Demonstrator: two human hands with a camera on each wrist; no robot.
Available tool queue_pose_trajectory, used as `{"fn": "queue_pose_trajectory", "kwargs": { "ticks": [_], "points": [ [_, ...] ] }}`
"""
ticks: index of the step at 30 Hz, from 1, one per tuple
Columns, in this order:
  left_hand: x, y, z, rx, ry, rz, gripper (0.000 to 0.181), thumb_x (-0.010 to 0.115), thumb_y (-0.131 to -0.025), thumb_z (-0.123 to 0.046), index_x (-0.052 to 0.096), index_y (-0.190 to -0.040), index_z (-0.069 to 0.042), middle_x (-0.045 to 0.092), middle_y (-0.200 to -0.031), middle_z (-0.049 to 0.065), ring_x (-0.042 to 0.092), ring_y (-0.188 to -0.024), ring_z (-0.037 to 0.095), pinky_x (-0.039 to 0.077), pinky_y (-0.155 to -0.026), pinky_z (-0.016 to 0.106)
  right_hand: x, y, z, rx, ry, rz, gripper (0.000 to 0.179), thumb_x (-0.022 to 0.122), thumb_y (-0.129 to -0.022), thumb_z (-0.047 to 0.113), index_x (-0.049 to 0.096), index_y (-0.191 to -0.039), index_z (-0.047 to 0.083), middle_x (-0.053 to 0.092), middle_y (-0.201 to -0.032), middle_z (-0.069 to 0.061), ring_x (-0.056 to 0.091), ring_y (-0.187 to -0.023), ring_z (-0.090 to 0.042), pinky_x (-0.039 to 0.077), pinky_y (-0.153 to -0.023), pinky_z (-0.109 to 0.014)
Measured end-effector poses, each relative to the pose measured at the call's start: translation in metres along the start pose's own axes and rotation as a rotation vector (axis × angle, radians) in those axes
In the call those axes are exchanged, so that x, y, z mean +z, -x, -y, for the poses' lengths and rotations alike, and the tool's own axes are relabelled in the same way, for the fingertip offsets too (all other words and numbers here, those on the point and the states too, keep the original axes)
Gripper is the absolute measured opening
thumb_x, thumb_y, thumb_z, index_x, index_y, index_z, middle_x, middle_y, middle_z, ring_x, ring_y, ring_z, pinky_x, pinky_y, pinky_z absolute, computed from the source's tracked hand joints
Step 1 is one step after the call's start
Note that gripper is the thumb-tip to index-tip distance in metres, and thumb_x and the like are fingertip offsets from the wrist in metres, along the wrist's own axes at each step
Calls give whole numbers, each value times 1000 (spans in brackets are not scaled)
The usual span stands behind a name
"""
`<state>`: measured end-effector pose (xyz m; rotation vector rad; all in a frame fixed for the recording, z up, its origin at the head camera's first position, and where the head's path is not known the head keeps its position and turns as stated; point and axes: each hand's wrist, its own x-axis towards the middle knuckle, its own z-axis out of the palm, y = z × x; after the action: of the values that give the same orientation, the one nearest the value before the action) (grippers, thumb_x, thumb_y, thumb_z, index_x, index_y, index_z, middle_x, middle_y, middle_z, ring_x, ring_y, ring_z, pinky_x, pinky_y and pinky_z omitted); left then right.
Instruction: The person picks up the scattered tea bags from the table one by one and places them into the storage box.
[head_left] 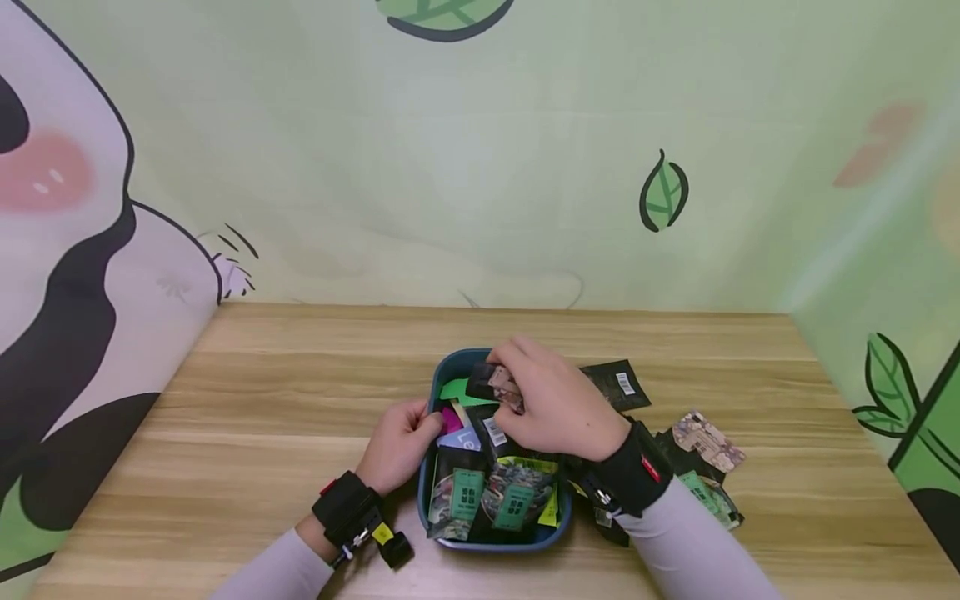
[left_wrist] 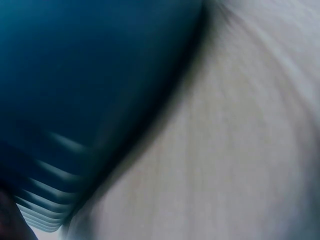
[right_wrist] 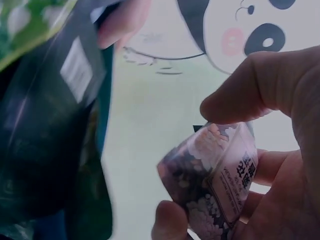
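Note:
A blue basket [head_left: 495, 547] stands on the table, packed with black pouches that have green labels [head_left: 516, 507]. At its left rim, my left hand [head_left: 397, 446] grips the edge with thumb and fingers. The left wrist view shows the basket's slotted wall [left_wrist: 75, 90] close up. Over the basket's back part, my right hand [head_left: 558, 400] holds a small dark pouch with a pink floral print [right_wrist: 215, 175] between thumb and fingers. Also in the basket are a bright green packet [head_left: 465, 390], a pink packet [head_left: 452, 420] and a pale blue packet [head_left: 461, 439].
To the basket's right, several pouches lie on the wooden table [head_left: 262, 433]. Among them are a black pouch with a barcode [head_left: 618, 385], a floral-printed one [head_left: 707, 440] and a green-labelled one [head_left: 708, 497]. A backdrop with printed leaves [head_left: 663, 193] rises behind the table.

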<state>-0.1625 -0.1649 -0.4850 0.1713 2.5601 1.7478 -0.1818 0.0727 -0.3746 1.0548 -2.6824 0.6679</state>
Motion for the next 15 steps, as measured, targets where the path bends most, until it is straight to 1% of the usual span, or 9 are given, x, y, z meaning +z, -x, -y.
{"fn": "queue_pose_trajectory", "kwargs": {
  "ticks": [4, 6, 8, 9, 10, 12, 13, 15],
  "points": [
    [0, 0, -1, 0, 4, 1, 33, 53, -97, -18, 50, -66, -6, 42, -57, 0, 48, -54, 17, 33, -49, 26, 8, -5, -6, 16, 5, 4, 46, 63, -75, 23, 60, -120, 12, 49, -100, 6, 47, -76, -9, 43, -67, -26],
    [0, 0, -1, 0, 6, 0, 33, 54, -97, -19, 50, -66, -7, 42, -57, 0, 48, -55, 17, 33, -49, 26, 11, -6, -8, 20, 8, 16, 53, 64, -75, 26, 59, -126, 12, 51, -106, 5, 49, -82, -10, 45, -71, -27],
    [0, 0, -1, 4, 2, -1, 33, 54, -97, -19, 50, -66, -7, 42, -57, 0, 48, -55, 17, 33, -50, 26, 12, -6, -9, 24, 15, 31, 67, 67, -76, 32, 53, -138, 12, 53, -121, -1, 53, -98, -15, 47, -84, -32],
    [0, -1, -1, 6, -2, -1, 33, 54, -97, -19, 50, -66, -7, 42, -57, 0, 47, -55, 17, 33, -50, 26, 13, -5, -10, 23, 20, 42, 75, 68, -76, 37, 48, -144, 13, 51, -131, -4, 52, -109, -18, 47, -91, -36],
    [0, -1, -1, 8, -1, 2, 33, 54, -97, -20, 50, -66, -7, 43, -57, 0, 48, -55, 17, 33, -50, 26, 13, -4, -11, 23, 21, 57, 83, 69, -77, 43, 42, -150, 13, 47, -140, -7, 49, -120, -22, 44, -98, -41],
    [0, -1, -1, 9, -2, 7, 33, 54, -97, -21, 50, -67, -7, 43, -58, 0, 48, -56, 17, 34, -51, 26, 13, -3, -12, 18, 22, 88, 97, 68, -79, 53, 29, -158, 15, 33, -156, -11, 36, -139, -29, 34, -108, -49],
    [0, 0, -1, 9, -3, 9, 34, 54, -97, -21, 51, -67, -7, 43, -58, 0, 49, -57, 17, 34, -51, 26, 13, -2, -13, 17, 18, 99, 100, 67, -79, 57, 26, -160, 15, 28, -160, -13, 29, -145, -32, 30, -111, -52],
    [0, 0, -1, 7, -8, 11, 33, 54, -97, -22, 51, -67, -7, 43, -59, -1, 49, -58, 16, 34, -52, 26, 12, -1, -14, 17, 9, 124, 101, 63, -81, 62, 22, -161, 16, 23, -163, -12, 24, -148, -32, 27, -112, -52]
  ]
}}
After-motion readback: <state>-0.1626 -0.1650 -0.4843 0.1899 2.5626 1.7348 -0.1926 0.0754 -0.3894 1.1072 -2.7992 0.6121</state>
